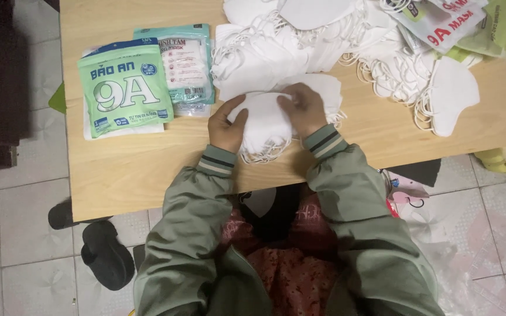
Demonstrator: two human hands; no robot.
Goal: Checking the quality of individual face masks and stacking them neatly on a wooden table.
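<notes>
Green-sleeved forearms angled inward, left hand and right hand fingers pinching white mask stack on wooden table

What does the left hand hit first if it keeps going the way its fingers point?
The left hand already touches the small stack of white fabric masks; straight on, up and right, likely the big white mask heap, depth unclear.

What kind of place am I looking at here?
Probably a home or small workshop used for packing face masks: a wooden table on tiled floor, loose white masks, green sealed packs, and both hands on a mask stack.
</notes>
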